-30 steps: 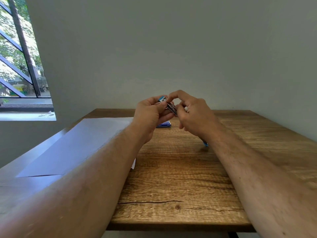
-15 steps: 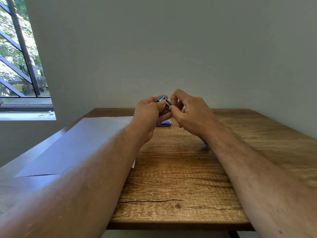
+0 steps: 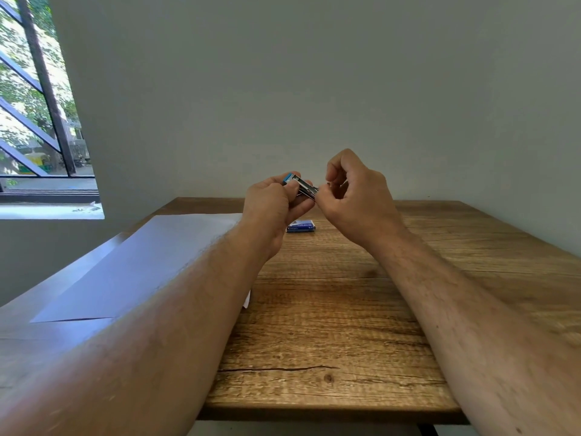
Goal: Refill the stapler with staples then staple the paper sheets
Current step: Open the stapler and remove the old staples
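Observation:
My left hand (image 3: 273, 204) grips a small stapler (image 3: 301, 185) with a blue end and a metal channel, held above the wooden table (image 3: 330, 325). My right hand (image 3: 355, 196) is raised just right of the stapler, its fingers curled, its fingertips pinched at the stapler's metal tip; what they pinch is too small to make out. A blue staple box (image 3: 300, 227) lies flat on the table beneath the hands. White paper sheets (image 3: 141, 265) lie on the table's left side, partly hidden by my left forearm.
A grey wall stands right behind the table's far edge. A window (image 3: 34, 99) with dark bars is at the left. The table's near edge runs across the bottom of the view.
My right hand has lifted and shifted right, from wrapped over the stapler to pinching at its metal tip. The blue thing under my right wrist is no longer in sight. The left hand stayed put.

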